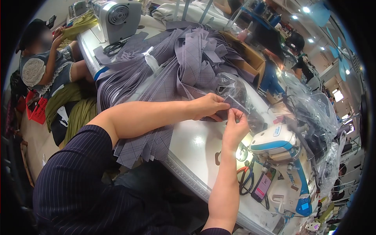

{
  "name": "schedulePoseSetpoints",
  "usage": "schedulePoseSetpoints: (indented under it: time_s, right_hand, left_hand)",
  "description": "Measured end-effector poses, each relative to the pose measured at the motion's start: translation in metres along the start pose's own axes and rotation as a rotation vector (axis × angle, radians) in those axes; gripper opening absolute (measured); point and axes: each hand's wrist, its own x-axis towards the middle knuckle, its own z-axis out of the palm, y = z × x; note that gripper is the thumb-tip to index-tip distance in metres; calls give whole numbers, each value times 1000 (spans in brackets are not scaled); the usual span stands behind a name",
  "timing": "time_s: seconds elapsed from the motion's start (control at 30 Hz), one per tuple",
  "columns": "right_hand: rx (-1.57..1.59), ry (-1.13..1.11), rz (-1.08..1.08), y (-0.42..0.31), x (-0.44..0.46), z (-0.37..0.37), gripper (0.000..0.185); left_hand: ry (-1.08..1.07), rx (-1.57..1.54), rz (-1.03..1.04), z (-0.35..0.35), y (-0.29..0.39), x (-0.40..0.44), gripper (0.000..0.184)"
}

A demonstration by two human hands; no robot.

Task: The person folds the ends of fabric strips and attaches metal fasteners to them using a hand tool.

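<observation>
A small piece of grey-purple checked fabric (234,102) is pinched between both my hands, above the white table (192,145). My left hand (209,106) grips its left side, with thumb and fingers closed. From the right, my right hand (237,122) pinches the lower edge with thumb and forefinger. Just left of and beyond my hands lies a large heap of matching fabric strips (192,66), part of it bound with a white tie (150,58). Some strips (147,147) hang over the table's front edge under my left forearm.
A white and blue sewing machine (274,141) stands to the right, with orange-handled scissors (246,178) and a phone (263,185) beside it. Clear plastic (231,84) and a cardboard box (248,58) lie behind. Another machine (117,19) and a seated person (43,66) are at left.
</observation>
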Motion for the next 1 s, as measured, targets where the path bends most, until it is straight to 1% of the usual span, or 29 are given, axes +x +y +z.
schedulePoseSetpoints:
  time_s: [0.07,0.17,0.23,0.27,0.47,0.53,0.6,0.77,0.87,1.0]
  right_hand:
    - [-16,7,-45,0,-1,0,17]
    - [-1,-14,4,0,1,-1,17]
    - [4,-1,-31,0,2,-1,17]
    - [10,12,-67,0,2,0,16]
    - [26,-29,-100,4,7,-4,15]
    - [24,-37,-94,5,8,-5,15]
    - [23,-44,-88,5,9,-6,15]
    - [23,-95,-18,3,10,-9,16]
    - [19,-98,-39,1,10,-11,16]
    - [39,-123,-9,7,12,-10,17]
  left_hand:
    - [-11,-5,-4,0,1,0,27]
    - [-27,-16,-2,0,1,-1,27]
    - [-31,-20,3,0,1,0,27]
    - [-17,-40,-13,0,1,1,28]
    - [33,-182,-72,0,3,3,35]
    - [28,-215,-87,0,4,2,37]
    - [76,-218,-117,0,6,2,36]
    - [65,-223,-103,2,9,-2,34]
    - [57,-229,-106,2,9,-2,34]
    - [62,-228,-107,1,8,-2,34]
